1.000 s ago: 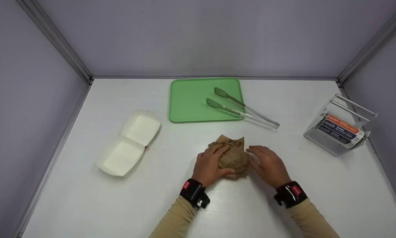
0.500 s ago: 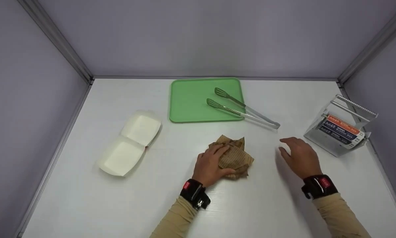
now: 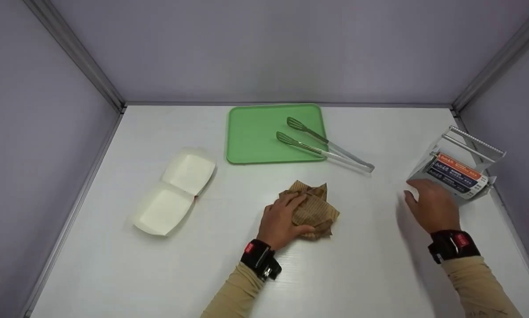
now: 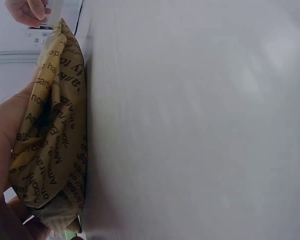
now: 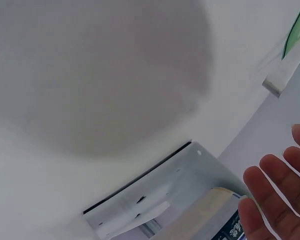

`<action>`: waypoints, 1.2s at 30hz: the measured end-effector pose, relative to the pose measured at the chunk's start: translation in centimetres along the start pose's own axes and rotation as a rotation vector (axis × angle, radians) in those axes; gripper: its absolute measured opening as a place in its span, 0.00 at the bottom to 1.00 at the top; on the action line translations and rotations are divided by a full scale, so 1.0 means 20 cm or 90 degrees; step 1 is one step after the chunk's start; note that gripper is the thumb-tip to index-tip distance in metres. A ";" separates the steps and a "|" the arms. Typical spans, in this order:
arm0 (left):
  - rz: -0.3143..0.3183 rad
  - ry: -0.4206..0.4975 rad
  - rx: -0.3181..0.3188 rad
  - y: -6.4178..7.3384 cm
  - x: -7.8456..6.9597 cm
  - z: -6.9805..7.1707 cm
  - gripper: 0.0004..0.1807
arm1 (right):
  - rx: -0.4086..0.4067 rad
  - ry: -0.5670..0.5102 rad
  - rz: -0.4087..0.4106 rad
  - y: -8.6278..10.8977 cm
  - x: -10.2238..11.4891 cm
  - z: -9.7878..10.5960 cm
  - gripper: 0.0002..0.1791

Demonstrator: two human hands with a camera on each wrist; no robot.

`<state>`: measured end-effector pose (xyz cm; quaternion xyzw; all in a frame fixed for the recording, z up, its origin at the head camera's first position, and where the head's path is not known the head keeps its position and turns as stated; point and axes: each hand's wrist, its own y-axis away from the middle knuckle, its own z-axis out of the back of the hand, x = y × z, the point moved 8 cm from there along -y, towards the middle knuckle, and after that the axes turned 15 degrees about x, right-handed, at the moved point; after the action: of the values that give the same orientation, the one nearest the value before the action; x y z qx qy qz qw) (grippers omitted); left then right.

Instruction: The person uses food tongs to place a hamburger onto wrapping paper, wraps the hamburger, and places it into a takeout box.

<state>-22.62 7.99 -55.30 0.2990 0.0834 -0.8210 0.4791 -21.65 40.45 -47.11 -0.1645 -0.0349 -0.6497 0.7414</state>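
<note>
A crumpled package wrapped in brown printed paper (image 3: 313,216) sits on the white table, its contents hidden. My left hand (image 3: 281,223) holds its left side, fingers over the far side and thumb along the near side. In the left wrist view the paper (image 4: 60,125) shows dark lettering and folds. My right hand (image 3: 435,207) hovers holding nothing, in front of a metal dispenser (image 3: 432,187) bearing a roll of orange and navy printed labels (image 3: 456,170). From the right wrist, the loosely bent fingers (image 5: 275,192) appear beside the dispenser's grey side plate (image 5: 140,195), apparently apart from the labels.
An unfolded white clamshell box (image 3: 165,207) lies at the left. Toward the back is a green tray (image 3: 251,137), with metal tongs (image 3: 341,157) lying spread across its right edge. Grey panels (image 3: 264,53) wall the table at the back and sides.
My right hand has left the package's right side and moved right to the label dispenser. A paper corner on that side now sticks out. The left hand has stayed on the package.
</note>
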 end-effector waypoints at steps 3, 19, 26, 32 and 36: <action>-0.002 0.001 -0.002 0.00 0.00 0.00 0.49 | -0.021 0.001 -0.009 0.00 -0.04 0.03 0.14; 0.004 0.014 -0.008 0.01 0.00 0.01 0.49 | -0.105 0.084 -0.008 0.00 -0.13 0.11 0.21; 0.003 0.009 -0.010 0.02 -0.01 0.02 0.48 | -0.116 0.069 -0.039 -0.01 -0.19 0.16 0.21; 0.006 0.011 -0.002 0.02 -0.02 0.02 0.48 | -0.119 0.059 -0.070 -0.04 -0.23 0.18 0.18; 0.007 0.008 0.001 0.01 -0.02 0.01 0.48 | -0.122 0.028 -0.082 -0.07 -0.26 0.20 0.16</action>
<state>-22.36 7.96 -54.89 0.3051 0.0841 -0.8165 0.4829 -23.11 46.41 -44.43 -0.2177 0.0330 -0.7000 0.6793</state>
